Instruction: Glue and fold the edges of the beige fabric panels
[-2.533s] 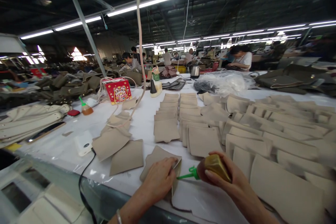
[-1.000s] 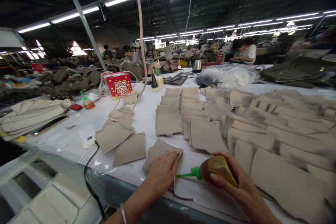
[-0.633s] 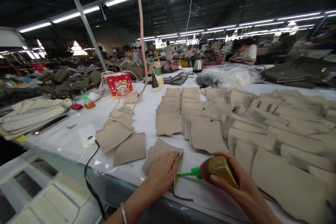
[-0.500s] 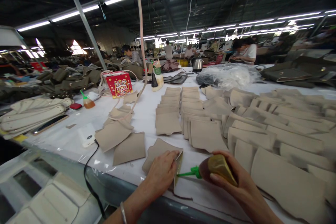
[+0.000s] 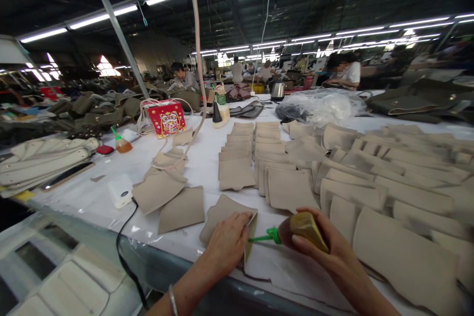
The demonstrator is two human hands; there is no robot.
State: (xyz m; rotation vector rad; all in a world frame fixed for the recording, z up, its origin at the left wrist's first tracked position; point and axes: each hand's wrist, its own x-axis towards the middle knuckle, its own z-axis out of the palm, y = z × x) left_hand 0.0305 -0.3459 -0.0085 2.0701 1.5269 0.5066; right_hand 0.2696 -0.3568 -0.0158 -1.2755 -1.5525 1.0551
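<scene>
My right hand (image 5: 322, 237) is wrapped round a glue bottle (image 5: 305, 229) with a green nozzle, tilted almost flat and pointing left. The nozzle tip meets the folded-up edge of a beige piece (image 5: 218, 215) near the table's front edge. My left hand (image 5: 230, 242) lies on that piece, its fingers pinching the raised edge, whose underside looks yellowish. Two loose beige pieces (image 5: 182, 209) rest to the left of it. Beyond the bottle stand rows of overlapping beige pieces (image 5: 291, 188).
On the white table (image 5: 89, 202) are a white device (image 5: 120, 190) with a black cable, a second glue bottle (image 5: 123, 144), a red box (image 5: 167, 119) and a kettle (image 5: 278, 91). A hose (image 5: 198, 34) hangs down. People work in the background.
The bottle in my right hand has shifted slightly up and left, its nozzle tip a little higher along the raised edge. My left hand keeps its hold.
</scene>
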